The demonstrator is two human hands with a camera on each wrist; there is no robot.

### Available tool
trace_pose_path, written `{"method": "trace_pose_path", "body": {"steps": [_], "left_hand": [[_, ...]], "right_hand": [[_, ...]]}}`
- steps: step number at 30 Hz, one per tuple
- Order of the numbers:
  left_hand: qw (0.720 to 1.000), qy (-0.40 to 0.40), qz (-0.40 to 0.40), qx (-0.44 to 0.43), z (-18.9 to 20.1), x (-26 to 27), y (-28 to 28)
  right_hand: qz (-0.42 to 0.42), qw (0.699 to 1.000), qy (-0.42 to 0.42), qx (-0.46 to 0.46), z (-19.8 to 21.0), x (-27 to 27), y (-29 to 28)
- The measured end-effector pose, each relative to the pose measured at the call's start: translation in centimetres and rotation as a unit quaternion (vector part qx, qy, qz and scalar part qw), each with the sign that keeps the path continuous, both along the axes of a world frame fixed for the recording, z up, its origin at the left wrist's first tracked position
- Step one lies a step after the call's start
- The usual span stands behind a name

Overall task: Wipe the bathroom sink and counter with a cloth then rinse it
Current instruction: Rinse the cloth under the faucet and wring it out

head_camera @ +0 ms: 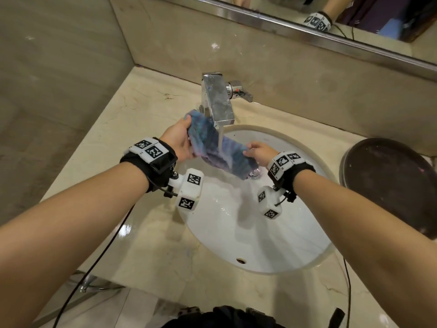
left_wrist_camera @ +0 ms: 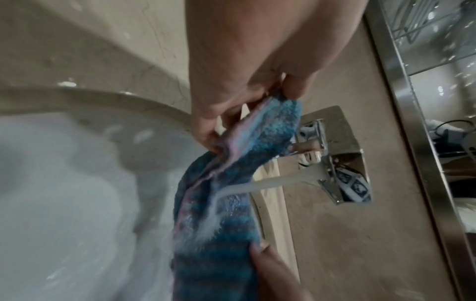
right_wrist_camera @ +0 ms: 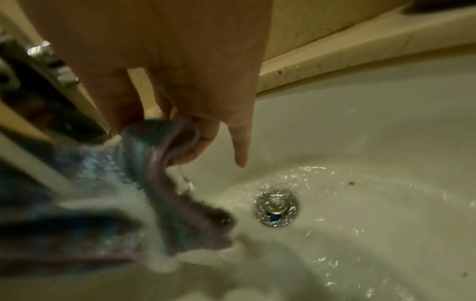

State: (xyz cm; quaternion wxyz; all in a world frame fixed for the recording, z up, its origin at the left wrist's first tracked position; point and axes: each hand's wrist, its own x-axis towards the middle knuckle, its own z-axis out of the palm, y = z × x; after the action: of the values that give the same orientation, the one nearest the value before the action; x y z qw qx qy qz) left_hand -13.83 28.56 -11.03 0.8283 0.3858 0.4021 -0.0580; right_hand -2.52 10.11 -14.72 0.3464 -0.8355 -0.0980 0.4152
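Note:
A blue and pink cloth is stretched between both hands under the running chrome tap. My left hand pinches its upper left end beside the spout. My right hand pinches the lower right end over the white sink, little finger pointing down. Water strikes the cloth's middle and runs off toward the drain.
The beige marble counter surrounds the basin, with a wet patch at the front left. A dark round tray sits on the counter to the right. The tap handle points right. A mirror runs along the back wall.

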Motion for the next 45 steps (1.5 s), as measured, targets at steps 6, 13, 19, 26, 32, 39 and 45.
{"method": "trace_pose_path", "body": {"steps": [6, 13, 19, 26, 32, 39, 45], "left_hand": [[0.999, 0.005, 0.034, 0.004, -1.3, 0.3, -2.0], [0.998, -0.04, 0.049, 0.011, -1.2, 1.4, -4.9], [0.999, -0.031, 0.042, 0.013, -1.2, 1.4, -4.7], [0.998, -0.059, 0.006, 0.013, -0.6, 1.3, -6.1], [0.998, -0.038, 0.036, 0.03, -1.1, 1.5, -4.9], [0.999, -0.045, 0.018, 0.018, -0.7, 1.2, -5.6], [0.999, -0.038, 0.014, 0.037, -1.2, 1.1, -4.7]], "right_hand": [[-0.132, 0.958, 0.163, 0.194, 2.7, -0.4, 2.0], [-0.142, 0.923, 0.209, 0.291, 3.7, -2.6, 4.5], [-0.16, 0.89, 0.278, 0.325, 3.5, -3.5, 4.8], [-0.158, 0.886, 0.283, 0.333, 3.8, -3.3, 4.3], [-0.12, 0.892, 0.292, 0.322, 4.0, -3.9, 4.1], [-0.111, 0.913, 0.258, 0.297, 4.0, -3.4, 4.4], [-0.093, 0.914, 0.281, 0.277, 4.4, -3.9, 4.3]]}}
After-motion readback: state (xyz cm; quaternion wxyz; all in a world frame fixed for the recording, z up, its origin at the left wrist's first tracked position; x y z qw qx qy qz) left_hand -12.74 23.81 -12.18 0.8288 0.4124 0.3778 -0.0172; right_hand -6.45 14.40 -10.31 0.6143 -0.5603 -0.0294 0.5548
